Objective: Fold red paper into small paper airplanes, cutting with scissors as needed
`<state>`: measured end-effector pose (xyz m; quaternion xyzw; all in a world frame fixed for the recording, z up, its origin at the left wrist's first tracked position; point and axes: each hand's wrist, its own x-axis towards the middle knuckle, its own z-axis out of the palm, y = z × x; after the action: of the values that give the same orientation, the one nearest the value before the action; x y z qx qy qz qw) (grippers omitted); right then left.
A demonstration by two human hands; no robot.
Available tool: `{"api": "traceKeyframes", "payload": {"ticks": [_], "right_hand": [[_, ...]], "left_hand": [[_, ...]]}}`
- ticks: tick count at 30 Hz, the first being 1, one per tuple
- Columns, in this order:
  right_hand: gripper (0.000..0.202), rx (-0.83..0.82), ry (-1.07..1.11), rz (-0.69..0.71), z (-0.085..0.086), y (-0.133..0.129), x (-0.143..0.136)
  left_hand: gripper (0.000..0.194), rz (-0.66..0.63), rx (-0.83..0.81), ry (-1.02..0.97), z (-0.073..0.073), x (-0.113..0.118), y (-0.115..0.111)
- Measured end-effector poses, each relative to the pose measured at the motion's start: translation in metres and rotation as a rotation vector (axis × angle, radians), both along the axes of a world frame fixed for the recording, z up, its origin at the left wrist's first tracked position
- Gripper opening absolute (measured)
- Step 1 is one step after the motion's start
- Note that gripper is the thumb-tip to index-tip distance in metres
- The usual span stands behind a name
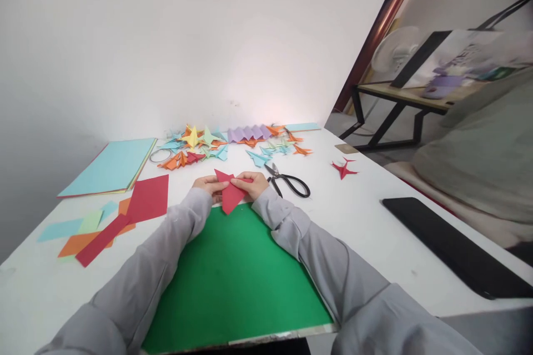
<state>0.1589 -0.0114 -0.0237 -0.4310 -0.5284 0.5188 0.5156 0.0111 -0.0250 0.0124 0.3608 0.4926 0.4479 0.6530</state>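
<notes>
A folded piece of red paper (232, 198) is held up over the far edge of a green mat (237, 277). My left hand (210, 185) pinches its left side, thumb on top. From the right, my right hand (250, 183) grips the same paper, its thumb close to the left one. The fingers behind the paper are partly hidden. Just beyond my right hand lie black-handled scissors (287, 179), their blades pointing away to the left. A finished-looking red paper plane (344, 168) rests farther right on the white table (350, 222).
Several folded paper planes in many colours (192, 138) lie along the wall, beside a pleated purple paper (249, 133). At left are a stack of coloured sheets (110, 166), a red sheet (150, 198) and loose strips (83, 244). A black flat object (449, 244) lies right, near a seated person (478, 150).
</notes>
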Motion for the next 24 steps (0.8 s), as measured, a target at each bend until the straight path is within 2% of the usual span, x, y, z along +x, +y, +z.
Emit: {"api": "traceKeyframes", "payload": {"ticks": [2,6,15,19,20,22,24], "right_hand": [[0.028,-0.051,0.057,0.013,0.002,-0.001,0.001],[0.023,-0.070,0.095,0.017,0.003,-0.003,0.002],[0.022,-0.077,0.099,0.024,0.000,-0.008,0.007],[0.027,-0.092,0.423,0.002,0.002,-0.008,0.005],[0.028,-0.119,0.445,0.018,0.002,-0.009,0.004],[0.030,-0.134,0.394,0.029,0.002,-0.012,0.001],[0.031,-0.101,0.244,0.044,0.002,-0.016,-0.001]], "left_hand": [[0.010,-0.032,-0.026,-0.119,-0.004,0.000,-0.004],[0.021,-0.080,-0.017,-0.234,-0.010,-0.006,-0.004],[0.035,-0.003,0.196,-0.217,-0.033,-0.001,0.001],[0.032,0.059,0.160,-0.288,-0.031,-0.004,0.000],[0.033,0.081,0.139,-0.300,-0.030,-0.005,0.000],[0.034,0.108,0.110,-0.318,-0.028,-0.006,0.000],[0.035,0.109,0.108,-0.321,-0.026,-0.006,0.000]]}}
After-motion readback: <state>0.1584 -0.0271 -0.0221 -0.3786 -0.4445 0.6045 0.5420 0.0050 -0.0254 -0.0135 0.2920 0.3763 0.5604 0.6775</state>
